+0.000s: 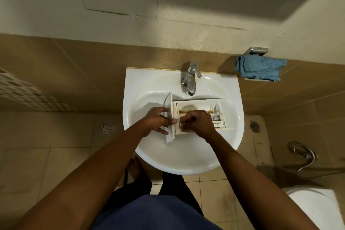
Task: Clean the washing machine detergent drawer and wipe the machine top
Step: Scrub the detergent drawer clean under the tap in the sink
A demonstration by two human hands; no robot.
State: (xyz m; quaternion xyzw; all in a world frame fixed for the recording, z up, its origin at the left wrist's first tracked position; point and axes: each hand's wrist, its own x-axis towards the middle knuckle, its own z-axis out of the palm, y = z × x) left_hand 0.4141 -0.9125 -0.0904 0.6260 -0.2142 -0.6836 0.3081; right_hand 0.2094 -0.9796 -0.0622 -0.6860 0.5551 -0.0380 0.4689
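Observation:
A white detergent drawer point(201, 103) lies across the bowl of a white sink point(143, 84), its front panel to the left. Brown residue streaks its inner compartments. My left hand point(158, 120) grips the drawer's front panel, fingers curled round its edge. My right hand point(197, 123) sits over the drawer's main compartment with fingers curled down into it; what the fingertips touch is hidden. No water runs from the chrome tap point(190, 80) above the drawer.
A blue cloth point(259, 69) hangs on a metal holder on the tiled wall right of the sink. A toilet point(315, 209) and a spray hose point(304, 155) are at the lower right. Floor drains point(106, 128) sit in the tiles. A perforated basket point(28, 93) is at far left.

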